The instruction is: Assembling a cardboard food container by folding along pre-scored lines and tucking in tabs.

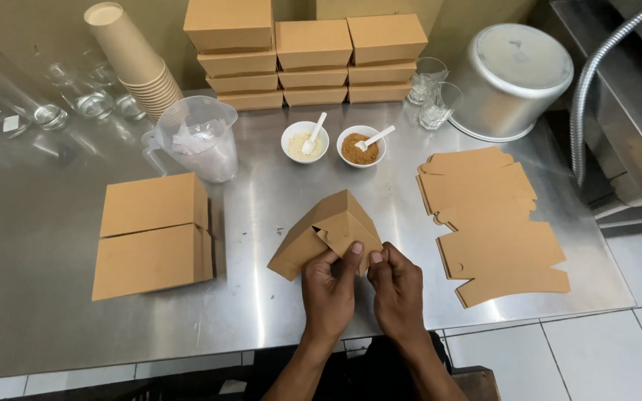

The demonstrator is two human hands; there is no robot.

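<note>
Steel tabletop (276, 312) carries stacked closed boxes (312, 63) at the rear, flat cardboard blanks (495, 223) to the right, two finished boxes (154, 234) to the left. Half-folded brown box (328, 226) sits at centre front — left hand (328, 286) and right hand (397, 286) both pinch its near flaps.

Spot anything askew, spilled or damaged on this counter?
No spill or damage shows. The stack of paper cups lies tipped on its side at the back left, not upright. The big metal pot rests tilted against the back right. The flat box blanks are loosely fanned. Both hands hold a half-folded box.
</note>
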